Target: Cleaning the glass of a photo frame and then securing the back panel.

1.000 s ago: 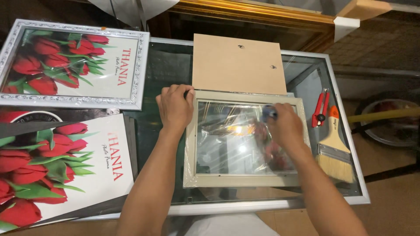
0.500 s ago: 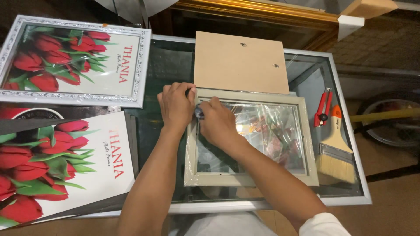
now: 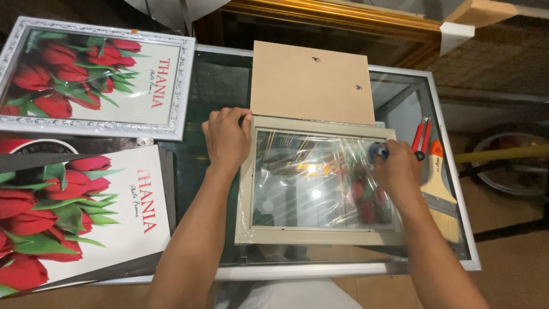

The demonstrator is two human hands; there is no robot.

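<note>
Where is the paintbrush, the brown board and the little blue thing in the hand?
Paintbrush (image 3: 442,191): head view, on its metal band below the orange handle.
Brown board (image 3: 311,80): head view, on the middle of its flat face.
Blue thing (image 3: 378,151): head view, on its rounded top, above the right hand (image 3: 400,171).

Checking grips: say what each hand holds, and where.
Left hand presses the shrink-wrapped beige picture frame at its top-left corner. Right hand grips a small blue object; which part is hidden.

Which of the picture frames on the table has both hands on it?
The beige frame with bare reflective glass, at the table's middle. The silver ornate frame at far left holds a tulip print and is untouched.
</note>
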